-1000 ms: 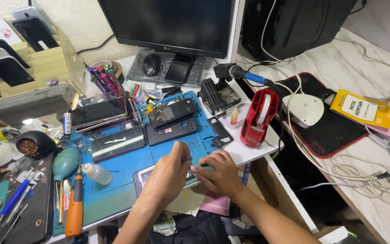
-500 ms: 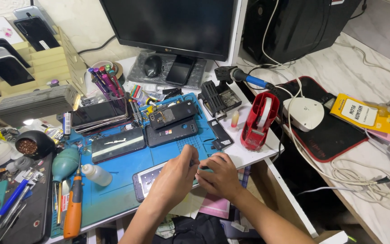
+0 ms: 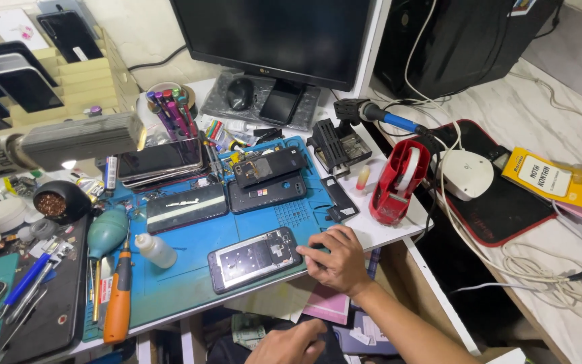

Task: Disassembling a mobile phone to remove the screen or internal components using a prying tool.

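Note:
An opened phone, its inner frame facing up, lies on the blue work mat near the front edge. My right hand rests on the mat at the phone's right end, fingertips touching it. My left hand is low, below the table's front edge, with fingers curled; whether it holds anything is hidden. Two more opened phones lie further back on the mat.
A red tape dispenser stands to the right, a white mouse on a black pad beyond it. An orange screwdriver, a white bottle and a green blower lie at the left. A monitor stands behind.
My left hand has left the phone and dropped below the table edge, uncovering the phone. The right hand stays at the phone's right end.

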